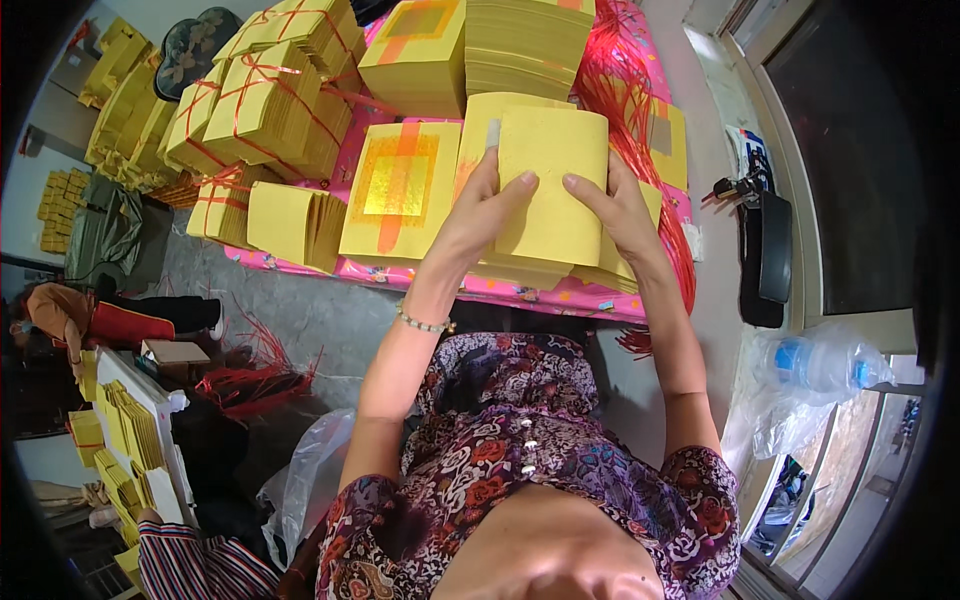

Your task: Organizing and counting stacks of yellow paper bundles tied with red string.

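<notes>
My left hand and my right hand grip a folded sheaf of yellow paper by its two sides, thumbs on its top face. Beneath it lie more yellow sheets, which the sheaf and my hands partly hide. Left of my left hand sits a yellow paper stack printed with a gold square and an orange band. Several folded yellow papers stand further left. Red plastic strips hang in a tangle beyond my right hand.
Yellow bundles tied with red strip are piled at the far left of the pink-covered table, with tall stacks at its back. A plastic water bottle lies at the right. Two other people are at the left, by a white table.
</notes>
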{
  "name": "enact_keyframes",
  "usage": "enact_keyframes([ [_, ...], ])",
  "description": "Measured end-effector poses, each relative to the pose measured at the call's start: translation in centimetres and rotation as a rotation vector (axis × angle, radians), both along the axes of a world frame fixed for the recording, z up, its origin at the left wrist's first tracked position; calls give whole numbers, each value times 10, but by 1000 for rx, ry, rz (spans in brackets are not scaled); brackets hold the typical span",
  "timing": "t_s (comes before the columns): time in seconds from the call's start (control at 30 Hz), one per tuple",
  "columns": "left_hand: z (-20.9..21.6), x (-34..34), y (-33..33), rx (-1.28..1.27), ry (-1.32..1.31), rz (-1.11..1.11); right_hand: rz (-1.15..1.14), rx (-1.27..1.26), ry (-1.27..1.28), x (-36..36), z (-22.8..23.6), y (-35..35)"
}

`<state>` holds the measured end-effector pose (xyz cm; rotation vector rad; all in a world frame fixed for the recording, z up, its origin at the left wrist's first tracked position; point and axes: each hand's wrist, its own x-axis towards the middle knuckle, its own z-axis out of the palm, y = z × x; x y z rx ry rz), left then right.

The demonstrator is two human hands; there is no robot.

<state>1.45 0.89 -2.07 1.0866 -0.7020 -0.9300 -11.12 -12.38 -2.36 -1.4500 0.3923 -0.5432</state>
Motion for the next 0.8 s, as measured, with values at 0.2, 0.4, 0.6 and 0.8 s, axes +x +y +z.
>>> enact_keyframes([
  [0.2,-5,2,-1,-1,142,-58,24,32,-10,2,-9,-3],
  [0.4,-7,-1,0,-59,125,-16,3,-83,3,-1,-6,1],
  [0.6,-1,-16,3,-72,40,93,40,-160,-86,-6,-1,8],
  [0.8,-6,-22,3,-188,-125,141,54,-139,-77,-11,1,11],
])
